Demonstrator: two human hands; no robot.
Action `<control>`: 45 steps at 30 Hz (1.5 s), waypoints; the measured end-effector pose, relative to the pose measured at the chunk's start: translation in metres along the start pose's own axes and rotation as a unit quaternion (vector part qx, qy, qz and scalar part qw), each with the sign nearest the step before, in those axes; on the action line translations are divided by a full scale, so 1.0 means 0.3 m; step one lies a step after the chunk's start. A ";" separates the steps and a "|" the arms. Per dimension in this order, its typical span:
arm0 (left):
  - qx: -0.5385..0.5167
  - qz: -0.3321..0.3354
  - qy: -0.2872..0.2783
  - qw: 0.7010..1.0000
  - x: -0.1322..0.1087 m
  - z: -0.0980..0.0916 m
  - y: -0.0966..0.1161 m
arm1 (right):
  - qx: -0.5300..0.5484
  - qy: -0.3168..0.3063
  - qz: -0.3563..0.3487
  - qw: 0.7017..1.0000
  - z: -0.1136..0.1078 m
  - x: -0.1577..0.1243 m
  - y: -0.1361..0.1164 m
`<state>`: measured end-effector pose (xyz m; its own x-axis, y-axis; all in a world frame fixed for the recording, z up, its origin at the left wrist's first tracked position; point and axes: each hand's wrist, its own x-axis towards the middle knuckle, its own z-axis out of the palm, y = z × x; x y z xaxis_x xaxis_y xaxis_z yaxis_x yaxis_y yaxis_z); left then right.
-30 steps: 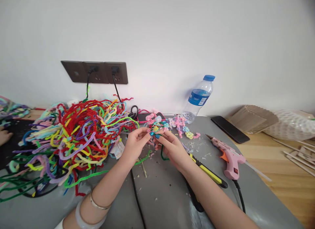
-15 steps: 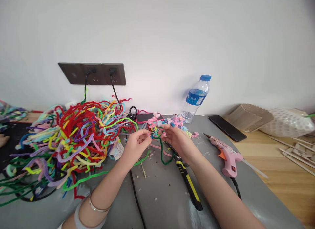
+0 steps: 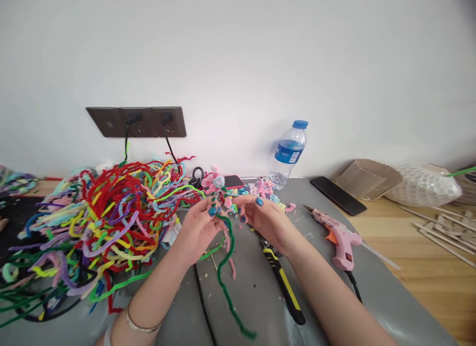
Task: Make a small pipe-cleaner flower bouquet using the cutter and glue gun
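Note:
My left hand (image 3: 197, 233) is closed around the base of a small bunch of pipe-cleaner flowers (image 3: 215, 183), pink and pale blue with green twists, held above the grey table. From this grip a long dark green pipe cleaner (image 3: 222, 276) hangs in a wavy line towards me. A pink pipe cleaner (image 3: 231, 261) dangles beside it. My right hand (image 3: 268, 223) is just right of the bunch, fingers apart and half bent. One of its fingertips reaches the bunch's pink edge; whether it touches I cannot tell. Behind it lie small pastel pipe-cleaner pieces (image 3: 262, 188).
A large tangle of coloured pipe cleaners (image 3: 115, 207) covers the left side. Yellow-and-black pliers (image 3: 284, 284) lie below my right hand. Further right are a pink glue gun (image 3: 344, 244), a black phone (image 3: 337, 195) and cardboard (image 3: 366, 180). A water bottle (image 3: 288, 155) leans against the wall.
My left hand has moved slightly left with the flower bunch, which is now more upright. The dark green pipe cleaner now hangs long instead of looped. My right hand has drawn apart from my left.

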<state>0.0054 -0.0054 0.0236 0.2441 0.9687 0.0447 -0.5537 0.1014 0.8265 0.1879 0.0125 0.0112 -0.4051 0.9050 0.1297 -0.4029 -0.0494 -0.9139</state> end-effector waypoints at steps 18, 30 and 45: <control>0.237 -0.098 -0.018 0.966 0.023 -0.022 -0.056 | -0.113 0.127 0.014 0.985 -0.006 0.018 0.029; 0.258 -0.098 -0.026 0.961 0.011 -0.010 -0.052 | -0.101 0.121 0.032 0.987 0.006 0.012 0.019; 0.591 0.337 -0.065 0.730 0.002 -0.051 -0.062 | -0.164 0.097 0.032 0.981 0.025 0.006 0.001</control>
<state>0.0036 -0.0031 -0.0004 0.3486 0.6708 0.6547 0.4727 -0.7289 0.4952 0.1808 0.0110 0.0140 -0.2453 0.9692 0.0215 -0.0829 0.0011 -0.9966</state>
